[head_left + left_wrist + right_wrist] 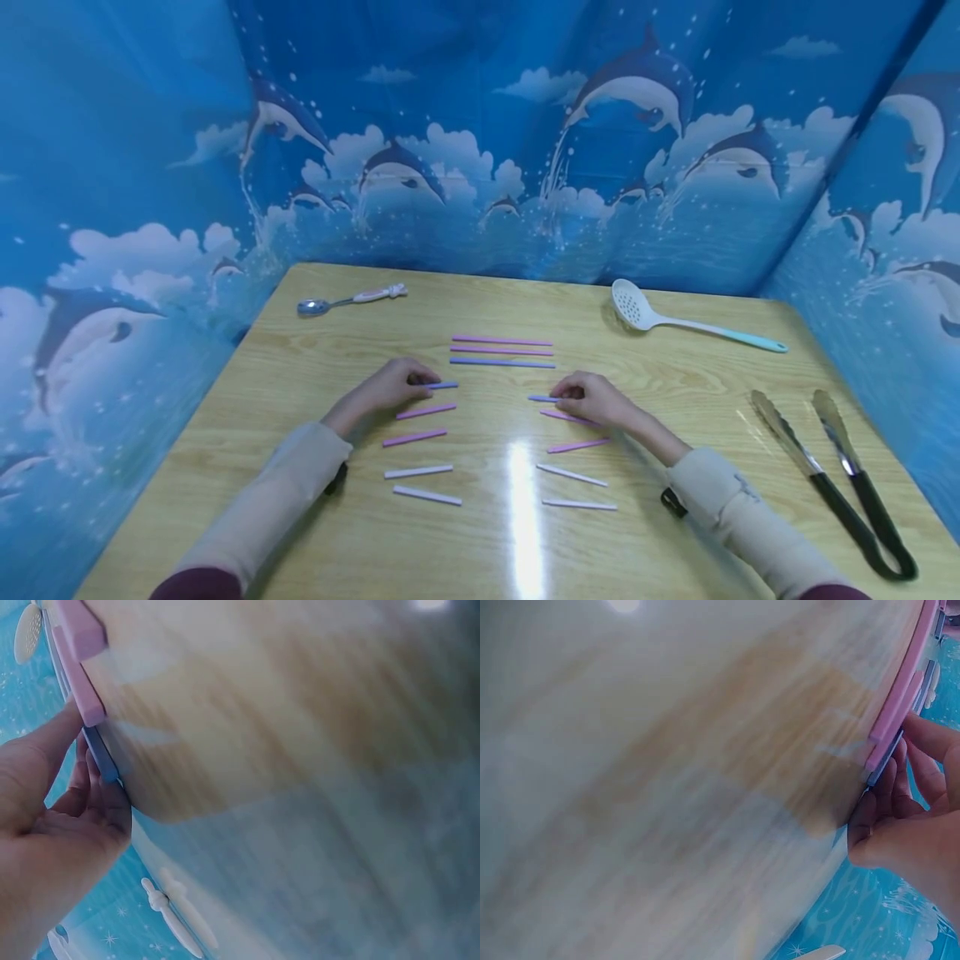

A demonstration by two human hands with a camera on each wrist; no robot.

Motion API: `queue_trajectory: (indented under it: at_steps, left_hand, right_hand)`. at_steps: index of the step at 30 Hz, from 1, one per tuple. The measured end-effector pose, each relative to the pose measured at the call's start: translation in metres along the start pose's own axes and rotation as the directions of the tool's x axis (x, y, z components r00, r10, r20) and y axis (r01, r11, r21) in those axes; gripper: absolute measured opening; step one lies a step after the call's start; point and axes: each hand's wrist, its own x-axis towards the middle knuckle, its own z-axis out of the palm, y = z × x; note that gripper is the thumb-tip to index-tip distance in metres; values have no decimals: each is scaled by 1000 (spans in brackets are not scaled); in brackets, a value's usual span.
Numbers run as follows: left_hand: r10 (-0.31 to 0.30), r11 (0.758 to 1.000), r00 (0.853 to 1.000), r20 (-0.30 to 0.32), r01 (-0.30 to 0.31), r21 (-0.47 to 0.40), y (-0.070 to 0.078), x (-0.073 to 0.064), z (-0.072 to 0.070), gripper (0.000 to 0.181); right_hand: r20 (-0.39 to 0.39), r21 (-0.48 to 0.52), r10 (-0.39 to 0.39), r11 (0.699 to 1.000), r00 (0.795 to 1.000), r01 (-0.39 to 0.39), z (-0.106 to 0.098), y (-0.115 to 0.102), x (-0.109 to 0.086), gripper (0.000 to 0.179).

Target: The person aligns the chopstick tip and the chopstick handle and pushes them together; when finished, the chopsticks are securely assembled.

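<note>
While left hand [396,383] and right hand [594,400] each pinch a blue stick [446,385] mid-frame, light contact should leave nearby pink sticks [426,411] undisturbed.

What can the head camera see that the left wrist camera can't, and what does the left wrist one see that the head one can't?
Only the head view shows the right hand, the black-handled tongs and the white sticks.

Only the left wrist view shows a close-up of the flat ends of two pink sticks; I can't spot any extra thing there.

Both show the left hand pinching a blue stick, plus pink sticks, the slotted spoon and the table.
</note>
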Motion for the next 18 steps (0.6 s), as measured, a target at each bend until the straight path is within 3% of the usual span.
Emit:
queue_trajectory:
  at_steps: [8,12,18]
  left_hand:
    - [24,999,1000,-7,-24,27,4,0,1,19]
    - [5,1000,1000,-12,-5,10,7,-1,0,19]
    - [30,999,999,-27,-31,-8,15,1,2,21]
  right_hand:
    - [-6,-21,-5,1000,1000,5,1,0,1,9]
    - [-20,-11,4,1000,1000,-5,1,-2,1,9]
    - [-55,25,17,1000,998,-15,3,-9,4,10]
